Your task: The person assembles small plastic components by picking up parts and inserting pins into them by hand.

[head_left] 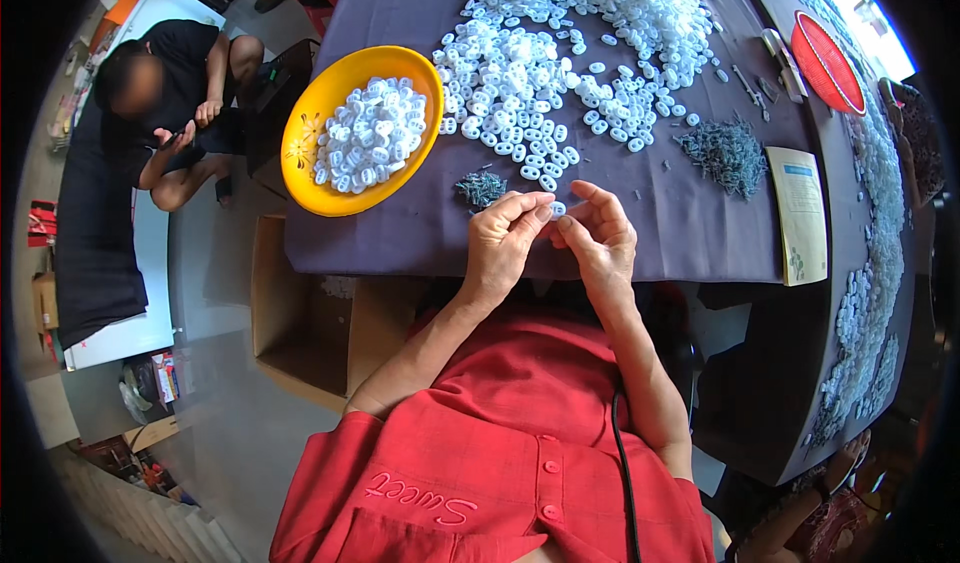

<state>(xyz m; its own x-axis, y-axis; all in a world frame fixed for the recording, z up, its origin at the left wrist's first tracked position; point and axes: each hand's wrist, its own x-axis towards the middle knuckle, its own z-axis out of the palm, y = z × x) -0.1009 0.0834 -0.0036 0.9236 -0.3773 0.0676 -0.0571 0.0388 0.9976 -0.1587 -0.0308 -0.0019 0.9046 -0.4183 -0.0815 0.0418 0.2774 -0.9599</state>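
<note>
Just over the table's near edge, my left hand (503,243) pinches a small white oval plastic piece (558,208) between thumb and forefinger. My right hand (606,241) meets it from the other side, its thumb against the piece and its forefinger curled above. Anything tiny between my right fingertips is hidden. A small heap of dark grey slivers (482,188) lies beside my left fingers. Beyond my hands spreads a large pile of similar white oval pieces (510,73), each with two openings. To the left, a yellow bowl (297,168) holds many more of them.
A bigger heap of grey slivers (725,156) and a yellowish booklet (798,213) lie at right. Farther right are a red mesh basket (827,63) and another table with white pieces (870,233). A cardboard box (300,338) stands below left; a person in black (180,63) sits beyond.
</note>
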